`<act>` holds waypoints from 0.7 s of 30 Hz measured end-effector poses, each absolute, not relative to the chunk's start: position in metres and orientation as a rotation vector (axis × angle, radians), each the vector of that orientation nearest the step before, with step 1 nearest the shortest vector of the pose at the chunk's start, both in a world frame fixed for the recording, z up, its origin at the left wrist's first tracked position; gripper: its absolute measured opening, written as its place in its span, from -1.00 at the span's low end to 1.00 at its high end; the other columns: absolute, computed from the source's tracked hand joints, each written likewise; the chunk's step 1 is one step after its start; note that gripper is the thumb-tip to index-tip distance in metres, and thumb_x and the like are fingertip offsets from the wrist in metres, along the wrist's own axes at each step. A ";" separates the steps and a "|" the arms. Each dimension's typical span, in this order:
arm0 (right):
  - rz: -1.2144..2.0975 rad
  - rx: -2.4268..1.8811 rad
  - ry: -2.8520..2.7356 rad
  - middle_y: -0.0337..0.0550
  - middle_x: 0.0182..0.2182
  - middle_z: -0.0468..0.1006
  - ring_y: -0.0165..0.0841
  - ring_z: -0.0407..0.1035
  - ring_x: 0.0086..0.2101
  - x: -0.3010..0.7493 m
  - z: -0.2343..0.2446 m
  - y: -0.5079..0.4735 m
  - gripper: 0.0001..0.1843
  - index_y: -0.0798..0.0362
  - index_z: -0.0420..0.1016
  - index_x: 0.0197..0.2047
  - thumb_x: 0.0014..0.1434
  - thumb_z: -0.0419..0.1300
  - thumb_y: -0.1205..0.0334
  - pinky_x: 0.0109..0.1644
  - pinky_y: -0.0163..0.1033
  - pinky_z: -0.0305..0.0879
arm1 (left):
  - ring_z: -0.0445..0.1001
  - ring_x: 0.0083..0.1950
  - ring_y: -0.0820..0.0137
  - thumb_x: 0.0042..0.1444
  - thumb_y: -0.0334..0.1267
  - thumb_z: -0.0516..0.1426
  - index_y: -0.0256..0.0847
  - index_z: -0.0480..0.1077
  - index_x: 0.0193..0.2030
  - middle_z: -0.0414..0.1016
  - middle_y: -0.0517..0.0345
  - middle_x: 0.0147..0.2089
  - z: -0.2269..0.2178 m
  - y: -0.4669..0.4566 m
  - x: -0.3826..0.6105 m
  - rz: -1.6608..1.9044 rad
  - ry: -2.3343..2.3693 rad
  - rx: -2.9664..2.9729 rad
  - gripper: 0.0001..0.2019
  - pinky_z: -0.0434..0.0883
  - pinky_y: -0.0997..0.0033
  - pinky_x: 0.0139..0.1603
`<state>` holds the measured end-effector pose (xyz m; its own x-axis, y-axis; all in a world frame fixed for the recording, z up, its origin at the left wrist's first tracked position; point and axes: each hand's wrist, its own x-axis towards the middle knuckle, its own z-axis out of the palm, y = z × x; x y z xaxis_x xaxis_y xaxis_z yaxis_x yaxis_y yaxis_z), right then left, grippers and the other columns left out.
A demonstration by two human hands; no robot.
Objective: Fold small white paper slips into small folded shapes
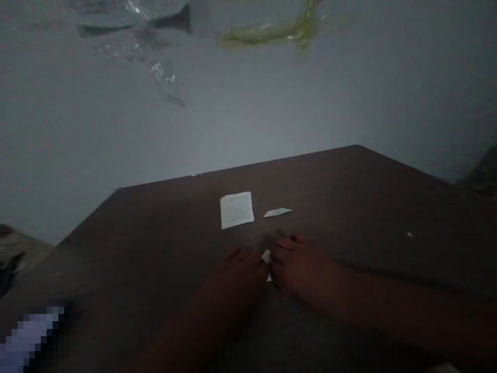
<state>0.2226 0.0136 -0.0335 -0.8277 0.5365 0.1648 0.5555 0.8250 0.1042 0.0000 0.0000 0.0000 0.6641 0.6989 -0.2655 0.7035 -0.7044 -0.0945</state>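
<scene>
Both my hands rest close together on a dark brown table [349, 186]. A small white piece of paper [266, 257] shows between them, and both hands have their fingers curled on it. My left hand [236, 274] holds it from the left, my right hand [298, 267] from the right. Most of the paper is hidden under the fingers. Just beyond the hands lies a square of printed white paper [236, 209], with a narrow white paper strip [277, 212] to its right.
A tiny white scrap [409, 234] lies on the table at the right. A grey wall [116, 134] rises behind the table's far edge. A blurred pale patch [29, 336] sits at the lower left. The scene is dim.
</scene>
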 end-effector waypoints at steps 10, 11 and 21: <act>0.091 -0.929 -2.806 0.05 -0.03 0.88 0.04 0.70 0.06 0.259 -0.032 0.017 -0.80 0.04 0.86 0.00 0.58 0.50 0.08 0.25 0.17 0.59 | 0.80 0.13 0.07 0.62 -0.48 0.27 -0.21 0.72 0.07 0.81 -0.04 0.06 -0.026 -0.002 0.020 -0.111 1.176 2.984 -0.83 0.72 0.09 0.30; 0.121 -0.920 -2.789 0.06 -0.01 0.88 0.05 0.70 0.06 0.264 -0.033 0.018 -0.78 0.04 0.86 0.01 0.58 0.50 0.05 0.27 0.18 0.59 | 0.80 0.15 0.07 0.61 -0.48 0.28 -0.22 0.72 0.08 0.81 -0.04 0.08 -0.027 -0.002 0.021 -0.085 1.174 2.988 -0.84 0.71 0.08 0.31; 0.216 -0.889 -2.771 0.05 0.02 0.87 0.04 0.70 0.09 0.274 -0.040 0.026 -0.81 0.03 0.86 0.06 0.57 0.50 0.09 0.32 0.22 0.60 | 0.77 0.14 0.08 0.61 -0.39 0.38 -0.19 0.67 0.06 0.78 0.01 0.09 -0.031 0.003 0.013 0.076 1.135 2.999 -0.96 0.67 0.06 0.27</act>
